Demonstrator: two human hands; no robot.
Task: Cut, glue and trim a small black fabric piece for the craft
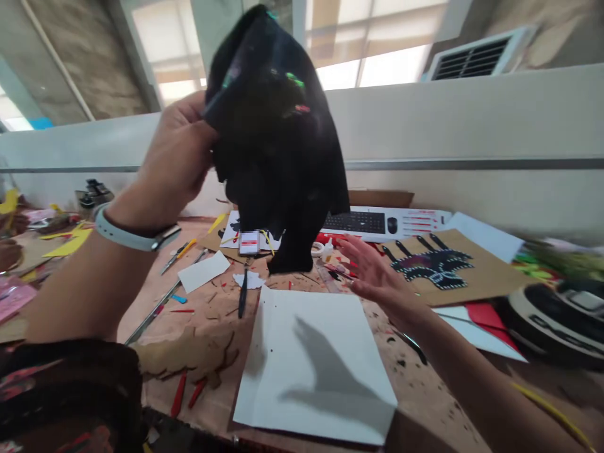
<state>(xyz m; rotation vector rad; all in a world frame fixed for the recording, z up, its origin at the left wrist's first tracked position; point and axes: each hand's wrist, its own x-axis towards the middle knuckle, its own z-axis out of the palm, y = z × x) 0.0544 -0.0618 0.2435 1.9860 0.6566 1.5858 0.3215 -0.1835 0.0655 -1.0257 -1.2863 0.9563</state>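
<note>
cluttered desk (198, 296); black sheet (276, 132) aloft

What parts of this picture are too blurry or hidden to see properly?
- Head view: the black cloth piece in the left hand is motion-blurred; its coloured marks are unreadable.
- It hides part of the keyboard and the table behind it.
- The right hand is blurred; its fingers are indistinct.
- The black-and-white thing is cut off by the right edge.

Black mask (278, 132): glossy, foil-like glints. White sheet (314, 362): matt paper. Table cover (207, 333): brown paper, scuffed.
</note>
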